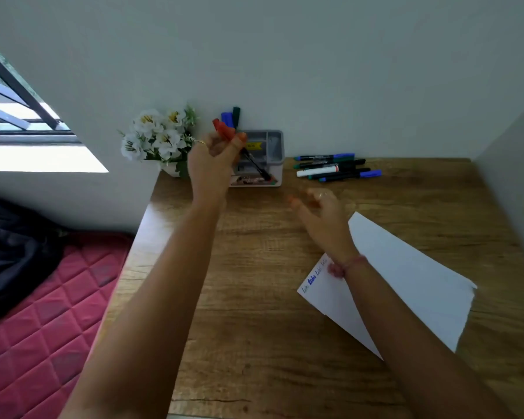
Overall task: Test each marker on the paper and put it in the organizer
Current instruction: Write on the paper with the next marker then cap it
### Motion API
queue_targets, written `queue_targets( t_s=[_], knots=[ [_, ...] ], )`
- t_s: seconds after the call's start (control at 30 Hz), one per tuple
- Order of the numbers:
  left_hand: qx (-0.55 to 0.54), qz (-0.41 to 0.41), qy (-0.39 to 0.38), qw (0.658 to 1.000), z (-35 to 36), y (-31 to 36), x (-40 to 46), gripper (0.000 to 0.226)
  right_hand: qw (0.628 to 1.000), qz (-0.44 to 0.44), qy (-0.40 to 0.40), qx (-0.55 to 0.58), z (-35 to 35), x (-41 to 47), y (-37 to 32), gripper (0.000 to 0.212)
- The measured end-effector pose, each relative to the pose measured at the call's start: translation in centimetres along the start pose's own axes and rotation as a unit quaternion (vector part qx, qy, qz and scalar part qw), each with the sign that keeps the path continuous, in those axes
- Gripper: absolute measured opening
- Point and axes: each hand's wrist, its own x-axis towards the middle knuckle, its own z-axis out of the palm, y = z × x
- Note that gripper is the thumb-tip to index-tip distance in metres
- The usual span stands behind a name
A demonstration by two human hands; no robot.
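Red-capped marker (242, 148) is sitting in the left hand (214, 160), fingers curled round it, just above the organizer (271, 155) at upper centre. Right hand (319, 208) is hovering loose & empty, blurred, centre frame, above the desk (254, 282) near the paper (406, 282) at lower right. Risk: marker is going in tilted, could catch a divider or knock the blue & green markers (230, 116) standing behind. Untested markers (333, 167) are lying right of the organizer. Blue scribbles on the paper aren't readable; yellow label on the organizer is too small to read.

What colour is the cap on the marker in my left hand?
Red, on the marker the left hand holds, head view.
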Motion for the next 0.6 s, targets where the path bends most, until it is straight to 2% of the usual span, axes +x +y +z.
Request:
queue_targets(
  t_s=[0.07, 0.13, 0.23, 0.3, 0.47, 0.6],
  knots=[
    [0.013, 0.035, 0.032, 0.999, -0.9, 0.6, 2.2, 0.019, 0.991, -0.015, 0.031, -0.128, -0.2, -0.5, 1.9, 0.042],
    [0.035, 0.067, 0.062, 0.995, -1.5, 0.9, 4.1, 0.019, 0.980, -0.029, 0.049, -0.193, -0.4, -1.1, 3.6, 0.042],
    [0.086, 0.109, 0.095, 0.986, -1.7, 1.0, 6.2, 0.029, 0.977, -0.027, 0.037, -0.209, -0.4, -1.4, 5.5, 0.044],
    [0.123, 0.123, 0.096, 0.980, -1.4, 0.6, 7.4, 0.029, 0.973, -0.018, 0.031, -0.227, 0.0, -1.3, 6.2, 0.044],
    [0.229, 0.143, 0.069, 0.960, -0.8, -1.4, 9.4, 0.030, 0.962, -0.024, 0.046, -0.267, 0.9, -0.9, 6.6, 0.039],
    [0.275, 0.123, 0.038, 0.953, -0.6, -2.8, 10.2, 0.030, 0.957, -0.032, 0.044, -0.285, 1.0, -0.8, 6.7, 0.040]
  ],
)
